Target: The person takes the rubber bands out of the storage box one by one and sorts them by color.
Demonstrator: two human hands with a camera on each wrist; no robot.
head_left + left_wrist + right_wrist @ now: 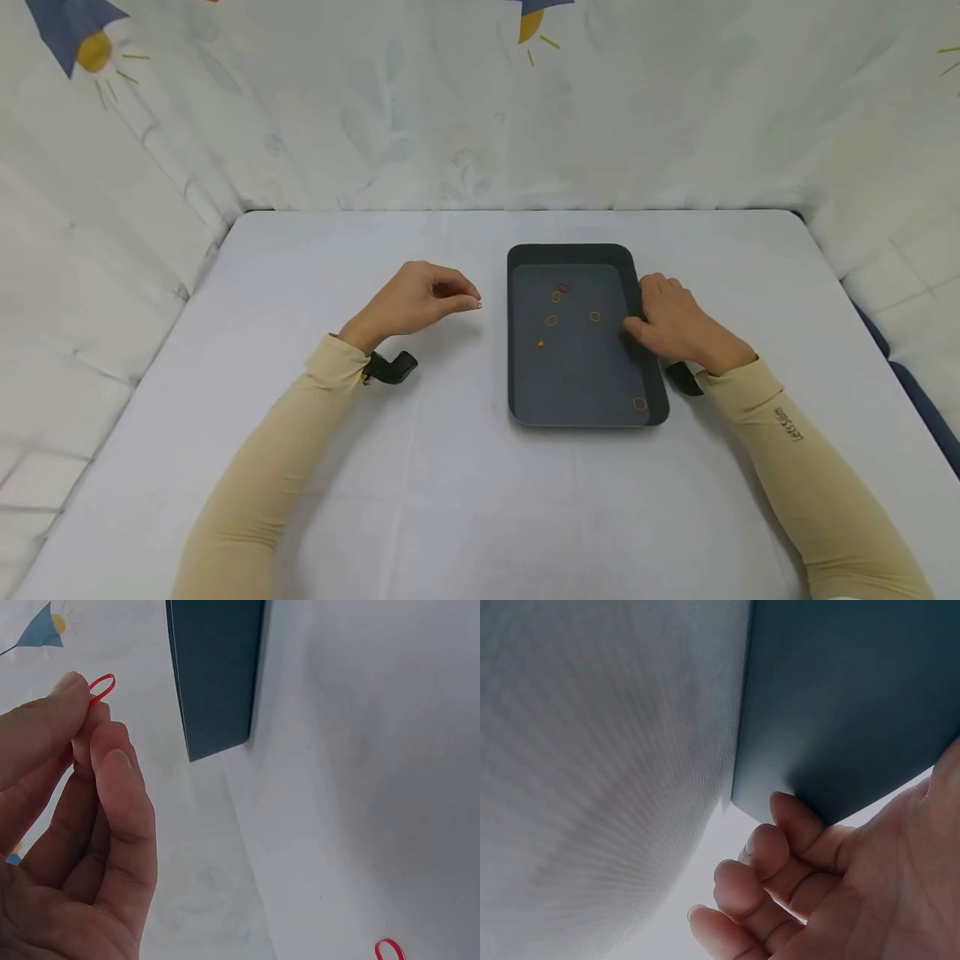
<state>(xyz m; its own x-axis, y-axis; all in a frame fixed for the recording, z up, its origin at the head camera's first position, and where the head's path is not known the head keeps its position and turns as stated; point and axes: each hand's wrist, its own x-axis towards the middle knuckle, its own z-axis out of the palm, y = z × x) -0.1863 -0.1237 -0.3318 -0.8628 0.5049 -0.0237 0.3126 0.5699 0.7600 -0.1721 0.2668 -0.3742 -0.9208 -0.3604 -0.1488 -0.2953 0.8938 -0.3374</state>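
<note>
Between thumb and forefinger, my left hand (420,298) pinches a small red rubber band (103,688), whose loop sticks out past the fingertips. It is held over the table to the left of a dark grey tray (577,379), apart from it. My right hand (675,321) grips the tray's right wall, thumb over the rim and fingers along the outside. Inside the tray lie several yellow rubber bands (552,320), a red rubber band (563,287) and a tiny orange piece (540,343) too small to identify.
Another red rubber band (390,950) lies on the white table (450,500), seen at the bottom of the left wrist view. Patterned pale curtains (420,108) hang behind and beside the table. A dark strap piece (392,367) juts from the left wrist.
</note>
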